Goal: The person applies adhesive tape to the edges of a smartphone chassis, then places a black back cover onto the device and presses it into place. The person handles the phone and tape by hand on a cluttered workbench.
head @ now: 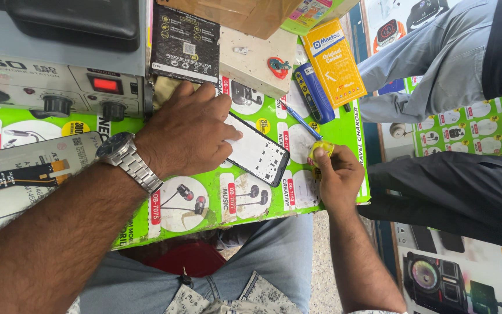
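Rework station (59, 87): grey, at the table's far left.
Left hand (184, 136): fingers spread, pressing flat on the phone frame.
Phone frame (258, 152): opened, lying on the green table (204, 212).
Right hand (338, 174): pinching a small yellow roll (321, 151), just right of the frame.
Yellow box (333, 61): beyond, upper right.

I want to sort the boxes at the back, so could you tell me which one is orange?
The orange box lies tilted at the upper right, beside the blue box; the black box sits further left.
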